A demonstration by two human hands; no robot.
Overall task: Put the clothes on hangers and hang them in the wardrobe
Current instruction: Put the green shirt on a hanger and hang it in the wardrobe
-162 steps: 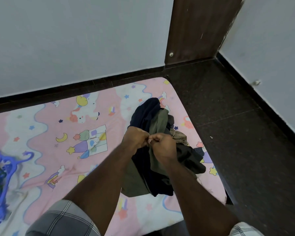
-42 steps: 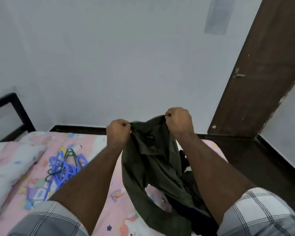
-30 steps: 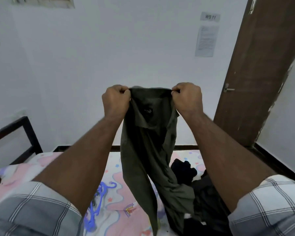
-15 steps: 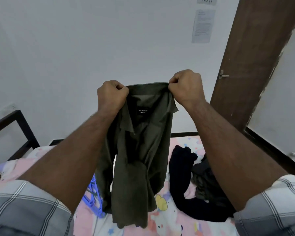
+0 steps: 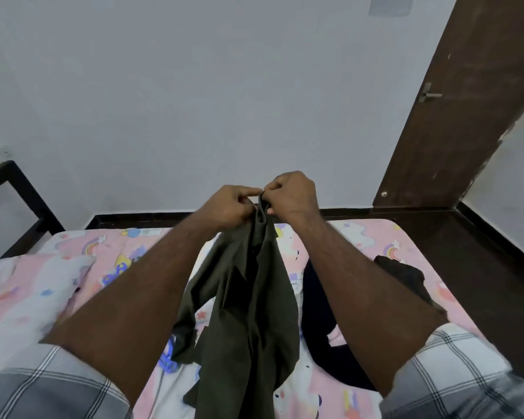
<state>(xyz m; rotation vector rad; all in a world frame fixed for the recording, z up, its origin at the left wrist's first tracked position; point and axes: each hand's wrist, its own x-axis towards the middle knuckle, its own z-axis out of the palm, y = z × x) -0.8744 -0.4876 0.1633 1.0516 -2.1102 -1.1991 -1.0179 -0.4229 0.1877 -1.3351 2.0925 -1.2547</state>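
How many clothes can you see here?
3, maybe more hidden. The olive green shirt hangs from both hands, the left hand and right hand. A navy garment and a black garment lie on the bed.

I count two hands, the left grip [image 5: 229, 207] and the right grip [image 5: 291, 193], both pinched on one olive shirt [image 5: 248, 313]. One heap of dark clothes [image 5: 321, 322] lies right of it on the bed [image 5: 375, 237] (how many garments are in it I cannot tell). One bit of blue hanger [image 5: 167, 359] peeks out at the shirt's left edge; their number is hidden. One pillow [image 5: 34, 291] at left, one door [image 5: 460, 110] far right.
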